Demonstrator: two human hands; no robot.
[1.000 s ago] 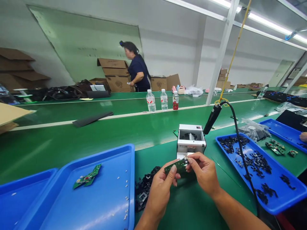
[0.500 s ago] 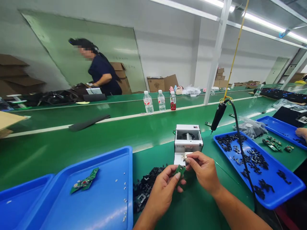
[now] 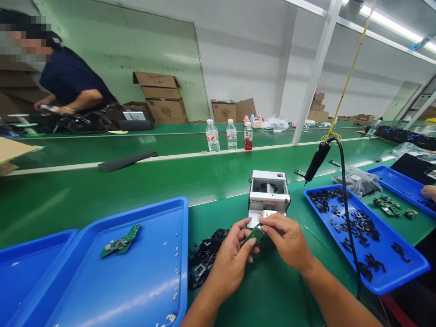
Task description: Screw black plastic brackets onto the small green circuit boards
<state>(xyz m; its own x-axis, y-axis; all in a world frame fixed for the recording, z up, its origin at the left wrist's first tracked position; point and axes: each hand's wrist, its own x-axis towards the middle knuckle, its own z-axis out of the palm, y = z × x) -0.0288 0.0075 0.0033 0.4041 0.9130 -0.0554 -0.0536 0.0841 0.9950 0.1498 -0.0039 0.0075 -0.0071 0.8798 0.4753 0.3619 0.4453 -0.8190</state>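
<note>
Since the earlier frame, a co-worker (image 3: 73, 79) is displaced to the far left of the view, behind the rear bench, and the circuit board (image 3: 254, 235) is turned to a different slant.

The circuit board is held above the green bench (image 3: 269, 290), just in front of a small white machine (image 3: 269, 200). It is clamped between the thumb and fingers of the left hand (image 3: 235, 256). Its upper end is met by the fingertips of the right hand (image 3: 288, 238), which are drawn close; whether they are closed on the board or on a small part cannot be told.

Beside the left forearm, black plastic parts (image 3: 206, 261) are heaped on the bench. To the left, a blue tray (image 3: 136, 290) is loaded with green boards (image 3: 121, 242) and scattered white pieces (image 3: 177, 271). To the right, more black components (image 3: 364, 227) are spread in a second tray (image 3: 384, 287). Above its near-left corner, a black screwdriver (image 3: 317, 161) is suspended at a tilt from a yellow cord (image 3: 350, 68).
</note>
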